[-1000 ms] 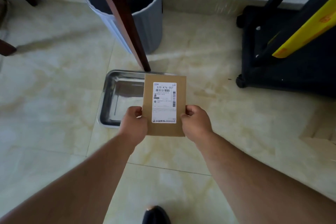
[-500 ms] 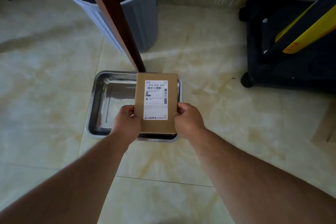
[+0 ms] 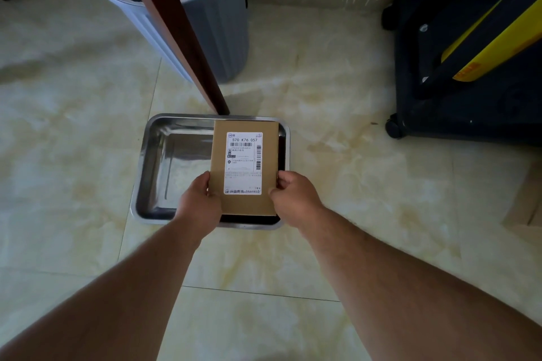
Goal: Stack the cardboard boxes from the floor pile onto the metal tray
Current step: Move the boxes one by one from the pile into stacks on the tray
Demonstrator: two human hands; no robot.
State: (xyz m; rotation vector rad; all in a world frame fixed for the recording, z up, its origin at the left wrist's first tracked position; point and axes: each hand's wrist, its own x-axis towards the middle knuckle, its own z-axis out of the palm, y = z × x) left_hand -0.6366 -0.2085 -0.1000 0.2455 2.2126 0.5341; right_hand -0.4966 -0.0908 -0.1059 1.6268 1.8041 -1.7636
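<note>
Brown cardboard box [image 3: 245, 168] with a white shipping label [image 3: 244, 163] facing up, held flat over the right half of a metal tray [image 3: 155, 155] that sits on the floor [image 3: 73, 126]. Can't tell if the box's bottom is touching the tray or just above it; there's a dark strip of shadow under its near edge.

Left hand [image 3: 199, 204] is on the box's 8 o'clock corner and right hand [image 3: 294, 196] on the 4 o'clock corner. The fingers [image 3: 283, 180] of both hands are curled and pinching the side edges of the box, thumbs on top, the rest tucked under where I can't see them.

The tray's left half is bare shiny metal. Floor is pale glossy tile with yellowish marbling.

At 12 o'clock from the tray, a dark reddish wooden leg [image 3: 176, 32] comes down on a slant and lands just beside the tray's far rim. Behind that is a grey ribbed bin [image 3: 214, 23]. Out at 2 o'clock, well apart from the tray, is a black wheeled base [image 3: 454, 114] with a yellow bar [image 3: 492, 47] slanting over it. At the 3 o'clock edge of the view you can see a bit of flat cardboard [image 3: 525, 202] on the floor.
</note>
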